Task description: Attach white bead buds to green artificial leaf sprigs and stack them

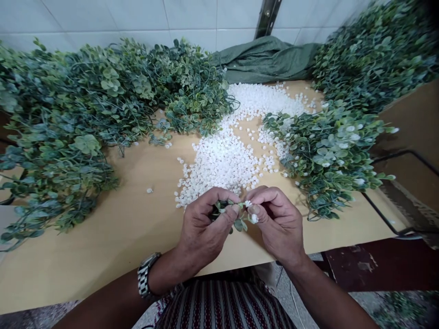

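Green leafy sprig (239, 225) at the centre of the head view: your left hand (209, 224) pinches its stem between thumb and forefinger. Your right hand (281, 224) has thumb and forefinger brought together on a small white bead (247, 204) at the stem's tip; their exact contact is partly hidden. A second white bead (254, 219) sits just below that pinch.

Just beyond the grip lies a heap of white beads (222, 160); to its right, a bunch of white-tipped foliage (336, 155); well to its left, more foliage (68, 105).

The step in hand appears to be fine work at the stem tip. Support the stem close behind the tip, align bead and stem, and apply light, straight pressure. Avoid twisting; a thin stem may bend. Keep your fingertips clear of the lower bead.
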Tool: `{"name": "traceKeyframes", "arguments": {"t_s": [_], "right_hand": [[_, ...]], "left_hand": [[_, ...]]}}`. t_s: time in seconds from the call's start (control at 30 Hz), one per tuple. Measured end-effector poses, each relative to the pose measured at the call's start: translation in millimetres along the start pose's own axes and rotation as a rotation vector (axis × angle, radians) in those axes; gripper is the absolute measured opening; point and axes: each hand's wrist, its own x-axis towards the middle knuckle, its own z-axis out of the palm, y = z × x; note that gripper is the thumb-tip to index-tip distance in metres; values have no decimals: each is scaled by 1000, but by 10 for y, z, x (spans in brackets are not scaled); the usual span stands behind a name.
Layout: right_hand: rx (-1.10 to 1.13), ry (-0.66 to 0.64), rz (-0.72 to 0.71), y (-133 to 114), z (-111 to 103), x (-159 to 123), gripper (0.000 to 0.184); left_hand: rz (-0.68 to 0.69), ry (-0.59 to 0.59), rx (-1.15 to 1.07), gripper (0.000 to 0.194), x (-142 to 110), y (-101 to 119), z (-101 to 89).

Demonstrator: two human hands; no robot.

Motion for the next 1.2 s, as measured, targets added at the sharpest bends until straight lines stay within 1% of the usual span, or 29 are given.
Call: {"name": "traceKeyframes", "arguments": {"t_s": [0.13,0.27,0.33,0.4,0.47,0.53,0.67,0.8,0.93,1.1,1.2], "right_hand": [[-19,33,-20,-17,33,-11,5],[-7,31,-24,-13,52,-21,6],[7,24,-19,-11,56,-24,6],[25,17,0,-17,53,-21,6],[34,7,35,-31,44,-11,6],[28,-8,67,-50,31,5,5],[24,-43,71,-82,13,44,4],[27,-40,42,-96,29,75,5],[20,-26,9,-97,55,94,6],[9,-17,-19,-98,64,106,7],[-17,-15,-48,-103,71,104,7]], "left_hand": [[66,-25,32,2,-23,-22,3],[123,-35,62,0,-25,-45,6],[96,-26,35,2,-20,-44,6],[34,-16,-18,5,-14,-31,7],[-25,-15,-68,8,-5,-10,12],[-50,-23,-104,11,5,11,21],[-56,-15,-158,13,23,32,40],[-49,12,-191,12,24,38,41],[-31,30,-185,10,19,53,37],[-45,66,-160,10,13,61,47],[-11,72,-165,10,7,52,49]]}}
